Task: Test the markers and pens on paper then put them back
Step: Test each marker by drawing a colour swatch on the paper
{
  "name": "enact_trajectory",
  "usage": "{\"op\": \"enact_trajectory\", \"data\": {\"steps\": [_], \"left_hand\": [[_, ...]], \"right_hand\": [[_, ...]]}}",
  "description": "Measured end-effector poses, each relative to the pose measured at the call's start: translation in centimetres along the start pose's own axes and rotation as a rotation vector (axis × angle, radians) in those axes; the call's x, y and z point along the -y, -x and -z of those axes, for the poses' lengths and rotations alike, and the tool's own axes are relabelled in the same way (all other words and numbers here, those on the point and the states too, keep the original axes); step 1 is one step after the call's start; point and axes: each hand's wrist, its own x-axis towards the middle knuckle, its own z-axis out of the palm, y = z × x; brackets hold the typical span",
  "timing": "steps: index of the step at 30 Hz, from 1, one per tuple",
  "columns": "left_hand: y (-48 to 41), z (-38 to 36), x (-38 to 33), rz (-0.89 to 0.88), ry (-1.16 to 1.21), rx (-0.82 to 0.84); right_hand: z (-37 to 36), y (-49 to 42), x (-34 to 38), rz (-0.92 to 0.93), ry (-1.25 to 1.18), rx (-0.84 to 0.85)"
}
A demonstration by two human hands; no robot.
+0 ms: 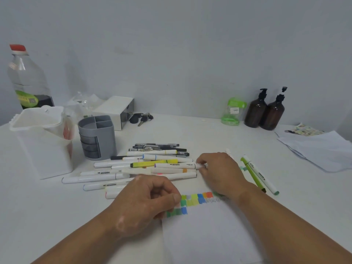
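on the white table point(219, 134), left of middle, a grey pen holder point(97, 137) stands upright, its top split by dividers into compartments, dark drawers stacked in its side. left of it is a white bin point(42, 141) with its lid tipped back and something red showing through its wall. behind that, a clear bottle point(28, 79) holds dark liquid near its base. two brown pump bottles point(264, 111) and a green-lidded clear jar point(232, 111) stand by the wall. a heap of markers and pens point(118, 168) lies in front of the holder, most with their long axes running left to right. on top of the heap lies a white marker point(177, 165), also left to right, its purple end pointing left. the right hand point(219, 172) pinches this marker's right end between thumb and fingertips. the left hand point(148, 202) is nearer the camera, well apart from that marker, fingers curled into a loose fist that rests on the left edge of a paper sheet point(205, 235) beside rows of colour swatches point(192, 201). two green markers point(257, 176) lie slanted just right of the right hand.
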Motion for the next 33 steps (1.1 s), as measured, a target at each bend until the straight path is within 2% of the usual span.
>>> {"op": "enact_trajectory", "data": {"steps": [7,11,14,16,18,24,27,30,33], "left_hand": [[-0.1,0.2,0.0,-0.014,0.014,-0.019],[-0.2,0.2,0.2,-0.012,-0.002,-0.052],[-0.6,0.1,0.6,-0.009,-0.051,-0.131],[-0.8,0.0,0.7,-0.025,-0.015,-0.175],[-1.0,0.0,0.8,-0.063,-0.032,-0.184],[-1.1,-0.3,0.8,-0.104,0.032,-0.178],[-1.1,-0.1,1.1,-0.112,-0.052,-0.208],[-1.0,-0.3,1.1,-0.111,-0.055,-0.185],[-0.7,-0.5,0.9,-0.132,-0.212,-0.117]], "right_hand": [[2.3,1.4,-0.5,0.061,-0.095,-0.108],[3.9,3.9,1.0,-0.027,-0.375,-0.197],[3.4,5.9,3.0,-0.125,-0.757,-0.110],[2.8,6.9,4.4,-0.139,-0.922,-0.016],[2.2,7.4,5.2,-0.109,-0.971,0.027],[1.7,7.9,6.0,-0.048,-0.928,-0.023],[1.8,7.8,5.4,-0.036,-0.873,-0.055],[2.6,7.4,4.5,-0.058,-1.074,-0.020],[3.3,7.3,4.1,-0.049,-1.297,0.092]]}}
